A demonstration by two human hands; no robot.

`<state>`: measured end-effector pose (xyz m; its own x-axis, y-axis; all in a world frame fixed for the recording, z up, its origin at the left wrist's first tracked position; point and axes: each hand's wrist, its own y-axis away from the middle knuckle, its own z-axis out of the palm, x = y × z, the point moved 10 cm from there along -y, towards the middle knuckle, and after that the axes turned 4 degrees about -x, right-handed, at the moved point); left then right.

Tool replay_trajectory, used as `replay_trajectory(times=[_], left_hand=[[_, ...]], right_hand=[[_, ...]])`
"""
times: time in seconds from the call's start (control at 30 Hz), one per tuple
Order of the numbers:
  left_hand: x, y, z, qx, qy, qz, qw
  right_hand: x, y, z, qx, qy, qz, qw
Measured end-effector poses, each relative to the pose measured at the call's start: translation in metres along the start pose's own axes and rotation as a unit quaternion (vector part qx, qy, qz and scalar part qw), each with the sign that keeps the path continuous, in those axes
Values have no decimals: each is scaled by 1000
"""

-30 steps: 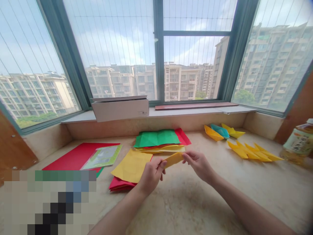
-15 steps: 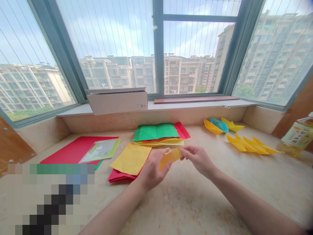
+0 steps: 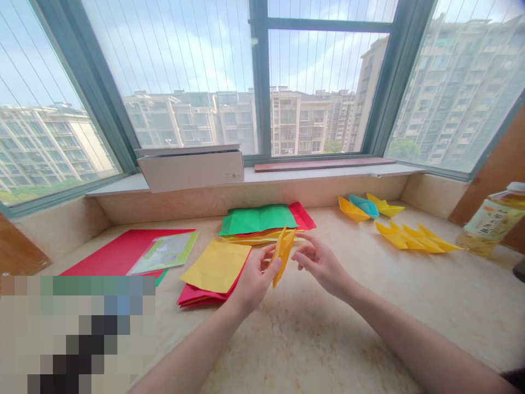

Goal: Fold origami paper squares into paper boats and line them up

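My left hand [image 3: 257,276] grips a folded yellow paper boat [image 3: 283,257], thumb on the near side and fingers behind. The boat stands tilted on end, its two layers parted at the top. Just right of it, my right hand [image 3: 322,266] is held with bent fingers spread apart and nothing between them. By my left wrist lies a pile of yellow paper sheets [image 3: 217,265] over red ones. Behind both hands is a creased green sheet [image 3: 260,220], stacked on red and yellow paper.
Finished paper boats, yellow [image 3: 353,209] and blue [image 3: 363,206], stand at the back right, with several nested yellow ones [image 3: 410,238] nearer. A bottle [image 3: 494,219] is at the right edge. Left lie red sheets [image 3: 118,251] and a clear packet [image 3: 166,251]. A white box [image 3: 192,169] rests on the sill.
The yellow paper has turned from lying nearly flat to upright, and its layers now show apart. My right hand has let go of its edge and moved slightly away.
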<state>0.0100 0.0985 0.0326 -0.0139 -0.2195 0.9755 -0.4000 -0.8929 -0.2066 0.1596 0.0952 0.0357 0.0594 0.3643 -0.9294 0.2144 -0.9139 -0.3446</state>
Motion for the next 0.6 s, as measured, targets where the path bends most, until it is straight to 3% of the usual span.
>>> replay_trajectory(times=[0.2, 0.3, 0.47, 0.6], left_hand=[[-4, 5, 16, -48, 90, -45, 994], [-8, 6, 17, -46, 120, -56, 990], [-13, 7, 18, -41, 144, -77, 986], [-11, 7, 18, -41, 129, -73, 988]], right_hand=[[-8, 5, 2, 17, 13, -54, 998], [-15, 8, 1, 27, 71, -82, 994], [-20, 11, 14, -18, 210, -98, 973], [-23, 10, 13, -15, 230, -104, 967]])
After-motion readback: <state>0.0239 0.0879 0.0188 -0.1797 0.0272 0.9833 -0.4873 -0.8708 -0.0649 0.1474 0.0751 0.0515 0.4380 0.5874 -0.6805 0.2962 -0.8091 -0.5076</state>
